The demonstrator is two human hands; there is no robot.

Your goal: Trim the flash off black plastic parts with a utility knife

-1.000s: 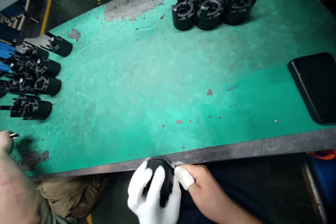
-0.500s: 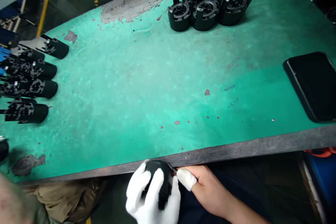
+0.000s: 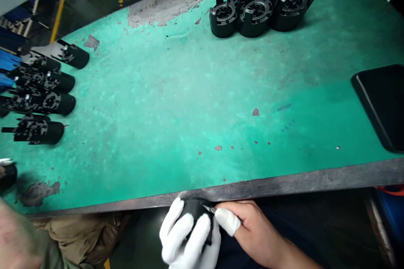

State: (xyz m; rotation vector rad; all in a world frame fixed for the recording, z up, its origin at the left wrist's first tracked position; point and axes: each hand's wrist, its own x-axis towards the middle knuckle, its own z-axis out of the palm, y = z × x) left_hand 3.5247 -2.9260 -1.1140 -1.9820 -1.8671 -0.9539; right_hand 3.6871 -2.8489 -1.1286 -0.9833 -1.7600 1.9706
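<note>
A: What is the left hand doing?

B: It is wearing a white glove and clasping a black cup, with its fingers wrapping around the side.

A: Where is that cup sitting?

B: The hand is holding it low in the view, right by the near edge of the green table. Whether it is touching the edge, I cannot tell.

A: And the right hand?

B: It is pinching a small blade between its thumb and fingers. A white cover is wrapping the thumb. The metal tip is lying against the cup, near the top; the fist is hiding most of the rest.

A: What is standing on the table?

B: A cluster of black cups is standing at the far side, right of the middle, with prongs pointing up. More dark cups are standing in a group along the left. A black phone is lying at the right side, running out of view.

A: Is anyone else showing?

B: Yes, a co-worker's arm is showing, blurred, in the lower left corner. Just above it, another dark cup is partly showing at the picture's edge.
</note>
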